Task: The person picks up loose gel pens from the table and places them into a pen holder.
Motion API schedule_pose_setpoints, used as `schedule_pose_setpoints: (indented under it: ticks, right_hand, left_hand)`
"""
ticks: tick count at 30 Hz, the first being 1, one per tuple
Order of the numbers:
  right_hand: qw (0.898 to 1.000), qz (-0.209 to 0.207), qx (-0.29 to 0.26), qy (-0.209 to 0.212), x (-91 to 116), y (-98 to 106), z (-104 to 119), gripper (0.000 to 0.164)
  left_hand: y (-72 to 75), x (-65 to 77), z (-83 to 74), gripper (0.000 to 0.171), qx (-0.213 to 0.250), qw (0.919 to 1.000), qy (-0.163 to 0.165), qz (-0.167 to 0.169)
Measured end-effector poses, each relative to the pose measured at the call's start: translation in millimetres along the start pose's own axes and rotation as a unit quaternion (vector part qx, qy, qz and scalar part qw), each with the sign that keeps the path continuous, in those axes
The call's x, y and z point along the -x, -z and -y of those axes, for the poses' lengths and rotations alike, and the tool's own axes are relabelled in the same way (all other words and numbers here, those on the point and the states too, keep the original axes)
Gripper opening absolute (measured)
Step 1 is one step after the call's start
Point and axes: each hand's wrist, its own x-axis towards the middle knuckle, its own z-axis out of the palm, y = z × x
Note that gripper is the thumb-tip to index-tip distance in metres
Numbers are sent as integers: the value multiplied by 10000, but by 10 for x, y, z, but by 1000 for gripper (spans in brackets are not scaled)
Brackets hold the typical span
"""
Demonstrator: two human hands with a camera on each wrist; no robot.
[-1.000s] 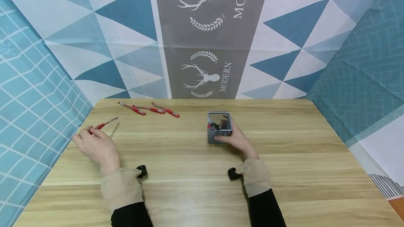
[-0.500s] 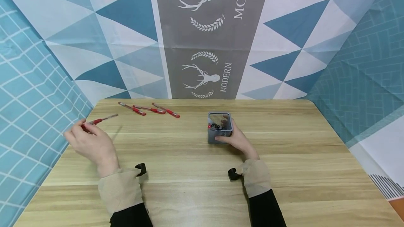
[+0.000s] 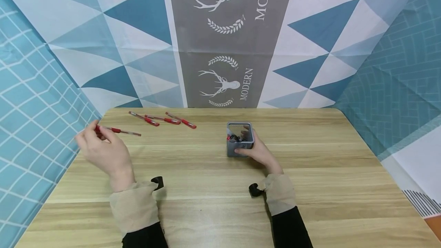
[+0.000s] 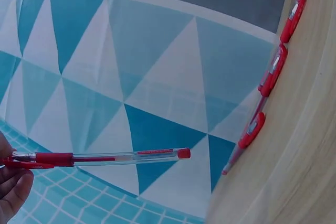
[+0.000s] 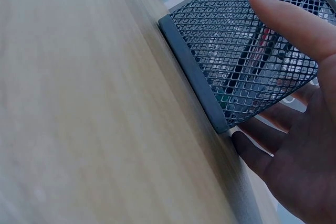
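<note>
1. Red pen (image 3: 121, 130) is hanging, in the head view, over the left side of the wooden table (image 3: 206, 209); the left hand (image 3: 105, 146) is pinching it near one end between thumb and fingers, and its free end is pointing inward.
2. In that view too, the right hand (image 3: 259, 151) is curling round a square mesh cup (image 3: 233, 150), thumb in front and fingers behind, likely steadying it against tipping. Dark and red items (image 3: 235, 138) are sitting inside, too small to name. Three more red pens (image 3: 173, 121) are lying close together near the far edge, away from both hands.
3. In the left wrist view, the pen's clear barrel is jutting away from the fingers; gripping at the clip end is presumably leaving its length free. How firmly the cap is sitting, I cannot tell.
4. In the right wrist view, the thumb is lying across the mesh; the cup's base is seemingly resting on the tabletop, so the hold is probably bracing, not lifting.
</note>
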Motion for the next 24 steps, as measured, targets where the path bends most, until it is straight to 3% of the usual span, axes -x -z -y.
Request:
schedule_pose_setpoints:
  ticks: [5,10,19,24]
  right_hand:
    - [10000,-2,55,-30,10,5,17,91]
    - [9999,7,123,-92,13,7,35,92]
    - [9999,-10,110,-59,14,4,31,91]
    - [10000,-1,63,-26,14,0,30,91]
  left_hand:
    - [-10,36,-115,32,155,9996,-244,9]
    - [-27,88,-248,29,628,9974,-343,64]
    - [-98,201,-422,27,1008,9878,-1112,411]
    - [-114,237,-479,30,1135,9841,-1272,495]
